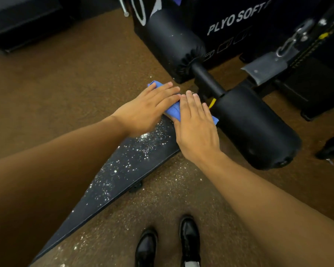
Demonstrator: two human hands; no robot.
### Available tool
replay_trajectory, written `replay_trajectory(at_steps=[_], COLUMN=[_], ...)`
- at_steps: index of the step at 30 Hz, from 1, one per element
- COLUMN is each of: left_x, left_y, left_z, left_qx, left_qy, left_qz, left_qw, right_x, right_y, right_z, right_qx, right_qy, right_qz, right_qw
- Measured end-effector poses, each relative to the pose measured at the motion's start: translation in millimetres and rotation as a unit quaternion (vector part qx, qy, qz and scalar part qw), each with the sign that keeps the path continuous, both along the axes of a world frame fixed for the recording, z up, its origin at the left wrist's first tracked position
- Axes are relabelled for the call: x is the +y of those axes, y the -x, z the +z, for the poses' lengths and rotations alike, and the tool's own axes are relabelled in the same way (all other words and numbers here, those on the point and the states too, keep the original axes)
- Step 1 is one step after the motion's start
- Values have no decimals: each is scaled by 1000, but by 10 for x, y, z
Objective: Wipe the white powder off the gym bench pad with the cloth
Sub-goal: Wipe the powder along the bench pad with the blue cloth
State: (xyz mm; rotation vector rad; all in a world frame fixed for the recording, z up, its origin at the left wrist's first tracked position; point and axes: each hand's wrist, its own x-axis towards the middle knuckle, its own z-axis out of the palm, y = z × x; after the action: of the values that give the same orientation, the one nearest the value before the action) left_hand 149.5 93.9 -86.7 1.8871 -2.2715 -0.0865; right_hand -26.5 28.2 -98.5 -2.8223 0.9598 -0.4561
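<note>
Head view: both forearms hide much of the black bench pad [123, 170]. Left hand [148, 108] and right hand [195, 128], fingers flat and touching, press a blue cloth [172, 112], mostly covered, at the pad's far end. White powder [143, 145] lies just behind both hands.

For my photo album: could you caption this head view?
Both hands, left hand and right hand, press a blue cloth flat on the powder-speckled bench pad.
</note>
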Motion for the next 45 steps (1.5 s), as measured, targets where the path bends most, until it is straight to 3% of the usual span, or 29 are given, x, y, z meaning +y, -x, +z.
replay_trajectory(at_steps=[13, 18, 24, 31, 36, 38, 41, 45], left_x=[-92, -56, 57, 60, 300, 456, 658, 805], left_y=[-198, -267, -342, -294, -81, 22, 152, 370], left_z=[-1251, -1586, -1670, -1676, -1557, -1550, -1599, -1709], left_qx=[-72, -49, 59, 28, 48, 80, 127, 129], left_qy=[-54, -103, -156, -194, -113, -77, -57, -37], left_qz=[46, 35, 43, 72, 187, 277, 419, 539], left_qw=[995, 993, 985, 978, 975, 954, 897, 832], right_x=[-130, -76, 11, -22, -143, -180, -250, -435], right_y=[-312, -338, -310, -315, -274, -275, -325, -436], right_z=[-1267, -1585, -1733, -1691, -1508, -1438, -1394, -1444], right_qx=[101, 134, 110, 148, 139, 125, 124, 130], right_qy=[-53, -91, -118, -159, -215, -187, -151, -123], right_qz=[4, 23, 39, 50, 90, 98, 118, 194], right_qw=[993, 986, 986, 975, 962, 969, 974, 965])
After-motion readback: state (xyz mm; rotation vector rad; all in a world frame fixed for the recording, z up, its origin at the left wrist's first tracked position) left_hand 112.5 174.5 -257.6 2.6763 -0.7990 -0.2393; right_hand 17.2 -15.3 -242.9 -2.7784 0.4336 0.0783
